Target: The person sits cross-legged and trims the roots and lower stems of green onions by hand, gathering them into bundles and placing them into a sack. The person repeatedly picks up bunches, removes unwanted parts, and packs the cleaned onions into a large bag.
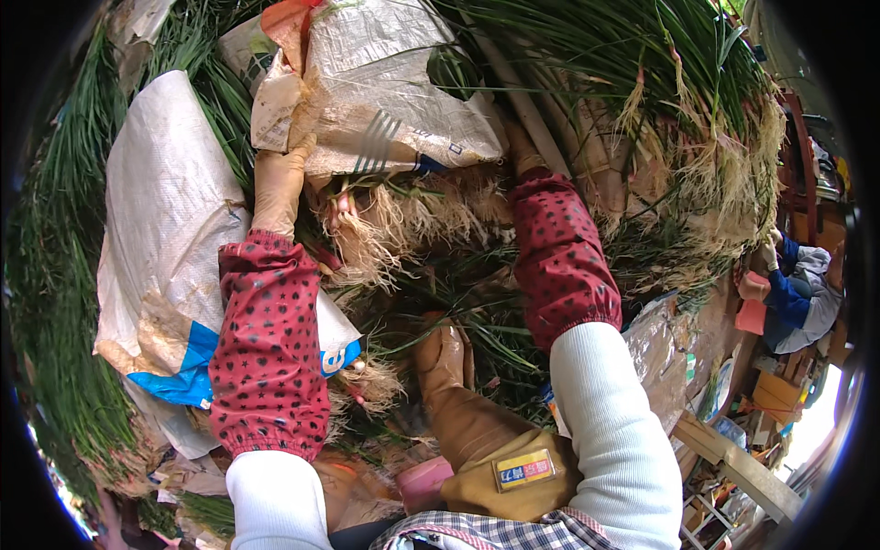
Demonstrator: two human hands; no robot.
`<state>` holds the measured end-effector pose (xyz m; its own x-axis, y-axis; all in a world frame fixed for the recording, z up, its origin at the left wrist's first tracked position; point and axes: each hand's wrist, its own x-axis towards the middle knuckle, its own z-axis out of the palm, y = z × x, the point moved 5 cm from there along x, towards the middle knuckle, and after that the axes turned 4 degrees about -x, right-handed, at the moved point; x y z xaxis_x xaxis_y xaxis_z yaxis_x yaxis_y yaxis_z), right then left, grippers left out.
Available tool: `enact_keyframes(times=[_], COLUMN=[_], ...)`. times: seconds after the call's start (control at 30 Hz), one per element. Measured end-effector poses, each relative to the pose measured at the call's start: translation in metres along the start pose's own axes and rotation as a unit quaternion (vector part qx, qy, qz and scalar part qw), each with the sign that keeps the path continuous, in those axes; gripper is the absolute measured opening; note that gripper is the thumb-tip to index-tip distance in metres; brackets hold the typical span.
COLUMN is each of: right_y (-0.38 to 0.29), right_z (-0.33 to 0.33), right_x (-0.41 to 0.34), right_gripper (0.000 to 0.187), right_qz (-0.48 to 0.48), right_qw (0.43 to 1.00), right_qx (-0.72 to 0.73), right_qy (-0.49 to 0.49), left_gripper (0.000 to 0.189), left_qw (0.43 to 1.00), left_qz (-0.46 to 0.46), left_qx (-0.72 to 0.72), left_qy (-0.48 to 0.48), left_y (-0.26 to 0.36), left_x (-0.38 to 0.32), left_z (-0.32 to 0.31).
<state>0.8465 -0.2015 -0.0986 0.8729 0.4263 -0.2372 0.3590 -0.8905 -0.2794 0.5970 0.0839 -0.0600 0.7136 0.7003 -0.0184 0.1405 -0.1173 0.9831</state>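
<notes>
A white woven plastic sack [385, 89], dirty and printed, lies over green onions whose roots [440, 206] stick out below its near edge. My left hand [278, 182], in a tan rubber glove, grips the sack's near left corner. At the sack's right edge is my right hand [526, 148], beside a pale pole [522, 103]; its fingers are hidden, so its grip does not show. A few pinkish-white onion bulbs [344, 201] show near my left hand. Red patterned sleeve covers reach over both forearms.
Another white woven sack [175, 199] with a blue end lies at left, beside piled green onions [62, 275]. More onions with long roots [729, 151] are heaped at upper right. My booted leg [447, 364] is among loose leaves. A co-worker [801, 295] is at far right, near a wooden beam [739, 464].
</notes>
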Motion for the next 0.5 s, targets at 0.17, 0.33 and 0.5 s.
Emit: enact_keyframes(times=[0.17, 0.33, 0.5], right_y=[-0.011, 0.004, -0.022], right_z=[0.012, 0.018, 0.026], right_x=[-0.006, -0.033, -0.044], right_gripper=[0.065, 0.068, 0.071], right_qz=[-0.015, -0.004, -0.026], right_qw=[0.993, 0.942, 0.865], right_qx=[0.089, 0.316, 0.490], right_qy=[0.075, 0.111, 0.104], left_gripper=[0.046, 0.037, 0.036], left_qw=[0.998, 0.997, 0.991], left_qz=[-0.054, 0.011, -0.059], left_qx=[0.038, 0.073, -0.078], left_qy=[-0.001, 0.035, 0.092], left_y=[0.007, 0.038, 0.034], left_x=[-0.002, -0.023, -0.053], left_z=[0.006, -0.022, -0.053])
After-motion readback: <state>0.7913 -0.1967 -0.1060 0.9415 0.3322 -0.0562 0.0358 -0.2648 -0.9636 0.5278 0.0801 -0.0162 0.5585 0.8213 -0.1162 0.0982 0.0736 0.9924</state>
